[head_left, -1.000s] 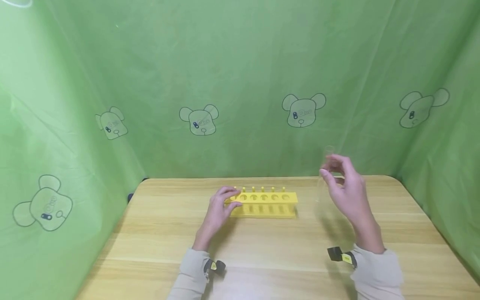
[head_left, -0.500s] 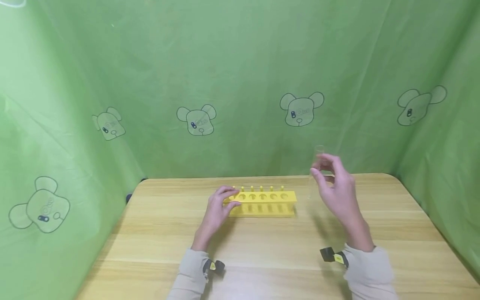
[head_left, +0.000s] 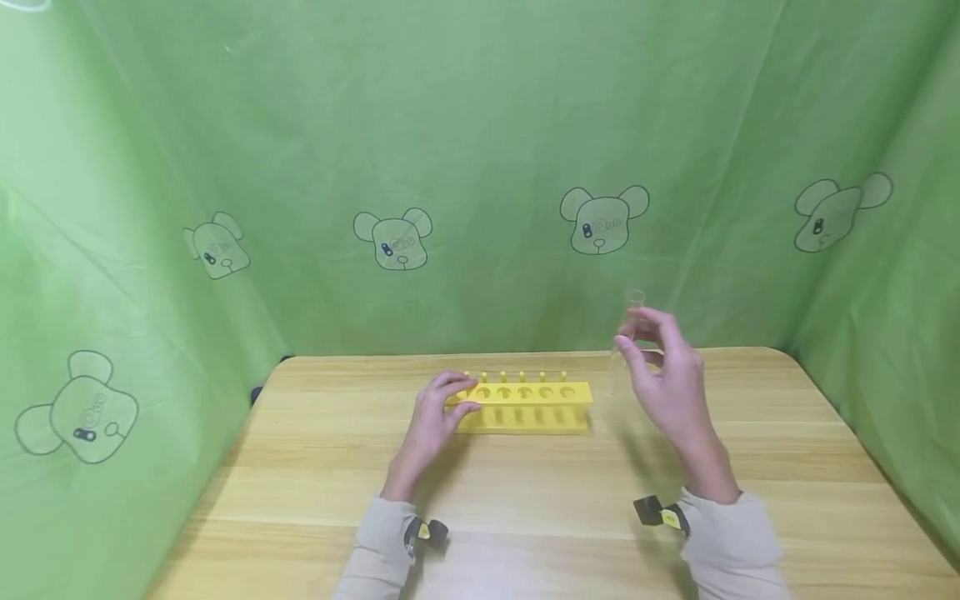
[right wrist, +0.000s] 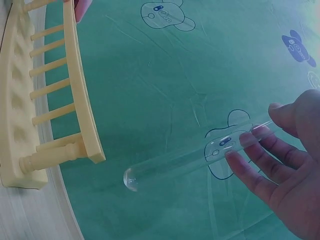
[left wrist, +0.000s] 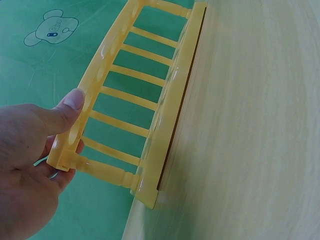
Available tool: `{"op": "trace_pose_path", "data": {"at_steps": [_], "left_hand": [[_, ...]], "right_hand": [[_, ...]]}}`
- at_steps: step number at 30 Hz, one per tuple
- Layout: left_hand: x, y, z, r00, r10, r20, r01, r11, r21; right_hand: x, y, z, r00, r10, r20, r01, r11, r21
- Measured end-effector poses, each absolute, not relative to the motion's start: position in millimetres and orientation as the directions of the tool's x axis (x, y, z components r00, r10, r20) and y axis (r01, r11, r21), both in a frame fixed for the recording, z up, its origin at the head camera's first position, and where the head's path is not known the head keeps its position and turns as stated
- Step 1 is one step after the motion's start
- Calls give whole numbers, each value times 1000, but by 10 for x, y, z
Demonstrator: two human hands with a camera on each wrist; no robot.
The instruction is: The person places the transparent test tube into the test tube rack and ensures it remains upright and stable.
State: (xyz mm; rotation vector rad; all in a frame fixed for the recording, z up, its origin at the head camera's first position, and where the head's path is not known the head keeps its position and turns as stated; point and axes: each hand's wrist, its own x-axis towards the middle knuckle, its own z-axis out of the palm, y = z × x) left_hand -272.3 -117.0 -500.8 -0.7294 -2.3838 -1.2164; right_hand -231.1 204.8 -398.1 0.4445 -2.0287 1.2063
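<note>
The yellow test tube rack [head_left: 525,407] stands on the wooden counter [head_left: 525,500] with every hole in its top plate empty, so by the look of it no tube has gone in yet. The single clear glass test tube [right wrist: 190,157] is in the air, to the right of the rack and above the level of its top plate, well apart from any hole. Judged from that, the work is at an early stage: the tube is lifted and carried near the rack, while seating it in a hole is left to do.

The left hand [head_left: 438,417] grips the rack's left end, thumb lying on the top plate and fingers curled round the end post, as the left wrist view shows. The right hand [head_left: 663,375] is raised off the counter to the right of the rack, pinching the tube near its open mouth between thumb and fingertips [right wrist: 250,137], with the rounded bottom hanging down and angled toward the rack.
</note>
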Motion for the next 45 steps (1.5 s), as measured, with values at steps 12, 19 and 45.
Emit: {"op": "trace_pose_path", "data": {"at_steps": [12, 19, 45], "left_hand": [[-2705, -1192, -4988, -814, 274, 512, 576, 497, 649], [-2703, -1190, -5001, -811, 274, 517, 580, 493, 648], [-2688, -1163, -4979, -825, 268, 498, 561, 499, 660]], "right_hand": [[-2323, 1971, -3989, -646, 75, 759, -639, 491, -593], [-2317, 1951, -3996, -652, 83, 753, -632, 489, -601], [-2331, 1849, -4044, -668, 52, 742, -640, 469, -609]]}}
